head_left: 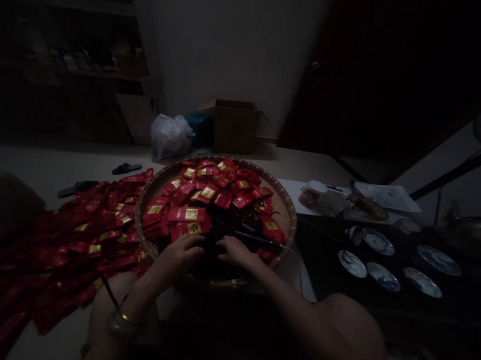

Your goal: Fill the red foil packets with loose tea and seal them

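Low in the middle, the left hand [180, 255] and right hand [237, 251] curve over dark leaves [224, 220] inside a round woven tray [282, 205], whose rim holds them in. Red packets [188, 214] pile up there too. Gripping? I can't tell.

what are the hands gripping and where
Too dark to tell: the left hand and right hand sit over dark loose leaves in a round woven basket.
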Demonstrator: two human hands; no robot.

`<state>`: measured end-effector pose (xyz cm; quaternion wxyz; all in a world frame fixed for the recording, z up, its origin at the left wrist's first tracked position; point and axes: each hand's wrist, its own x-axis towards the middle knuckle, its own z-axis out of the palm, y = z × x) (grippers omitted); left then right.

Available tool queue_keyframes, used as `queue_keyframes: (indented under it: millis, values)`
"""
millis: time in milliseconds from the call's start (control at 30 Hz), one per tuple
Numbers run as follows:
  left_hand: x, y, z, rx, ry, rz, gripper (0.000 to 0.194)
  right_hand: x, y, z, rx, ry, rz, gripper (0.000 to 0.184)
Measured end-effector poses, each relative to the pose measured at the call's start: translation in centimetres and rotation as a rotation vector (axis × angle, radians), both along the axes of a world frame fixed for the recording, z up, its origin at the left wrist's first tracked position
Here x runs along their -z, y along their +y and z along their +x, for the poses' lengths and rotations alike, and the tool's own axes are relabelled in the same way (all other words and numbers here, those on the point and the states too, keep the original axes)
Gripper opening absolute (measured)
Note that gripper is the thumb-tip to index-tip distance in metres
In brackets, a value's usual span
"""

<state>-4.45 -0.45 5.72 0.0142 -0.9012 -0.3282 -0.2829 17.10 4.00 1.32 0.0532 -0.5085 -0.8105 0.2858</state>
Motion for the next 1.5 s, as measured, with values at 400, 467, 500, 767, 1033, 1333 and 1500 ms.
queue_keyframes:
  millis: [400, 467, 500, 767, 1033, 1333, 1500]
  values:
    - [0.7, 0.5, 0.6, -0.048, -0.048, -0.099, 0.021, -8.3, 0.7, 0.2, 0.038, 0.480, 0.079, 0.035]
    - [0.7, 0.7, 0.7, -0.047, -0.048, -0.081, 0.020, -8.9, 0.2, -0.4, 0.019, 0.479, 0.123, 0.037]
    - [0.6, 0.8, 0.7, -0.044, -0.050, -0.070, 0.019, -9.1, -0.1, -0.5, 0.020, 0.470, 0.163, 0.033]
    - [0.0, 0.9, 0.9, -0.012, 0.020, -0.024, 0.016, -8.1, -2.0, -0.9, -0.352, -0.112, 0.293, 0.021]
    - [1.5, 1.2, 0.6, -0.063, -0.115, -0.141, 0.014, -8.1, -1.0, -2.5, -0.312, -0.254, 0.240, 0.021]
    - [3.8, 2.7, 1.6, -0.168, -0.313, -0.734, 0.037, -5.9, -0.8, -1.3, -0.304, -0.114, 0.306, 0.021]
    - [4.4, 2.9, 2.6, -0.139, -0.381, -0.852, 0.033, -6.9, -0.5, -1.5, -0.293, -0.209, 0.249, 0.024]
